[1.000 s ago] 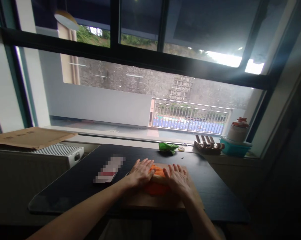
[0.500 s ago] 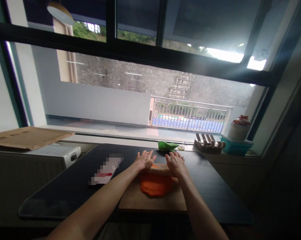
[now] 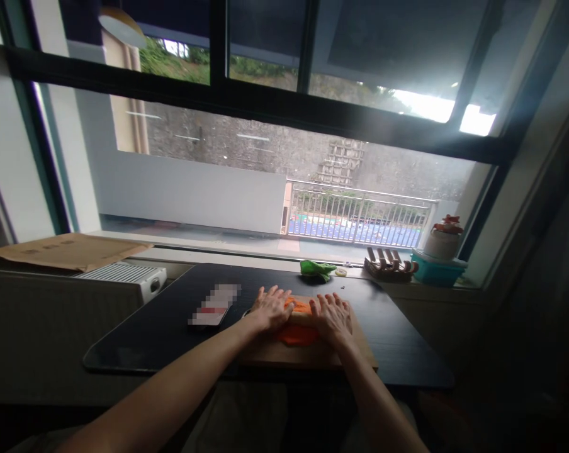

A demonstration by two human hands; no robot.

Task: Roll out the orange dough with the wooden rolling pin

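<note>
A pale wooden rolling pin (image 3: 304,319) lies across a flattened orange sheet (image 3: 299,335) that looks like dough or clay. Both rest on a wooden board (image 3: 289,360). My left hand (image 3: 271,309) presses on the pin's left end with its fingers stretched forward. On the right end lies my right hand (image 3: 332,316), palm down, fingers spread and not wrapped around it. Orange material shows beyond the pin and on its near side. The pin's ends are hidden under my hands.
The board sits on a dark table (image 3: 398,340) before a window. Left of my hands lies a flat, blurred-out object (image 3: 213,308). A green cloth (image 3: 316,270) is at the far edge. A brown rack (image 3: 389,264) and teal box (image 3: 436,267) stand right; a radiator (image 3: 124,283) is left.
Both hands have drawn the rolling pin toward me over the orange sheet, so more orange shows beyond it. The camera view has shifted, and the table's near edge appears higher.
</note>
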